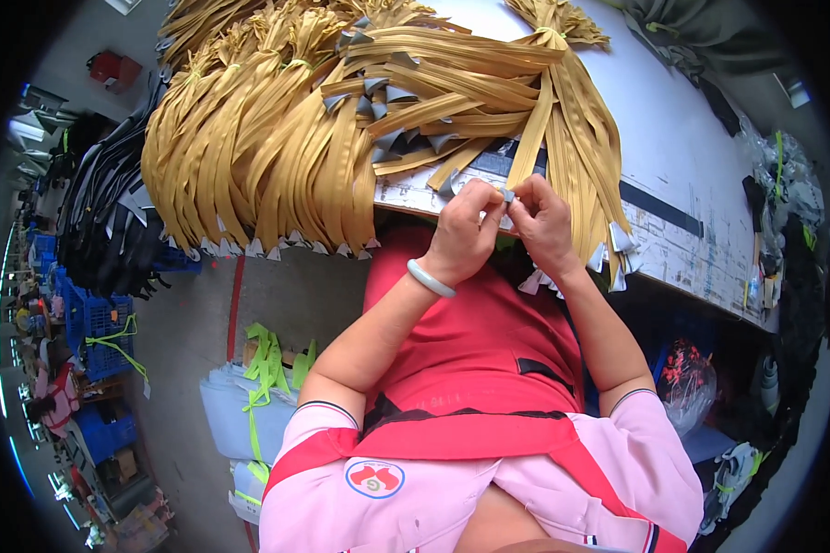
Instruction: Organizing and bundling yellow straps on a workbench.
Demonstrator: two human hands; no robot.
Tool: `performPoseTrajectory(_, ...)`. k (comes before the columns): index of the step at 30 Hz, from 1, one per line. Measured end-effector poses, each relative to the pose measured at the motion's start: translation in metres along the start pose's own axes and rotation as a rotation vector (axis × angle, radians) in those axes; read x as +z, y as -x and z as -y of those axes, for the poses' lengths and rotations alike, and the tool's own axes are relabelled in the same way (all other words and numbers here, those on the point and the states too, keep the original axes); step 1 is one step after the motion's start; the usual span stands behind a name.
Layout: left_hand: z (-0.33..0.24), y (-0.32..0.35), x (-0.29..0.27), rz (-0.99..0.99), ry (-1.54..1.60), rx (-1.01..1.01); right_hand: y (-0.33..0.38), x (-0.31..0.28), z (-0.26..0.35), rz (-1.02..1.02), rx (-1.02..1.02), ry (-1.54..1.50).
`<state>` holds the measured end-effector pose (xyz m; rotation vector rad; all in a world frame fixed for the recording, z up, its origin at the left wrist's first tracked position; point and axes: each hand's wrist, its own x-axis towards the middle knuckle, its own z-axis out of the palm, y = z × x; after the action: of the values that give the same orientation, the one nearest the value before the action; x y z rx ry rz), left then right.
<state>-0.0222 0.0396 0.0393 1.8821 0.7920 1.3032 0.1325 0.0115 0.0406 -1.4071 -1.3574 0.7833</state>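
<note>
Now, just above the frame's centre, we've got the left hand (465, 232) and right hand (546, 224) pinching a small grey tab (508, 195) between them, both equally near. A golden strip (531, 134) runs upward, leaning right; fingers hide any join from us.

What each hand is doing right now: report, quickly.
Left hand: closed, pinching a small grey tab.
Right hand: closed, pinching at the same grey tab.
</note>
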Motion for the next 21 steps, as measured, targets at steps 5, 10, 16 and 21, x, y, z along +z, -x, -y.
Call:
performPoseTrajectory(5,0.003,-0.010,-0.028,0.160,0.234,-0.163,0.008,-0.020,0.004,0.223,0.122,-0.189)
performPoseTrajectory(10,0.005,-0.009,-0.034,0.327,0.136,-0.142,0.011,-0.020,0.014,0.239,0.083,-0.244)
performPoseTrajectory(16,-0.004,-0.002,-0.026,0.312,0.030,-0.022,0.020,-0.019,0.029,0.219,0.178,-0.200)
performPoseTrajectory(21,0.007,0.005,-0.018,0.224,0.089,-0.093,0.016,-0.036,-0.007,0.218,0.252,-0.270)
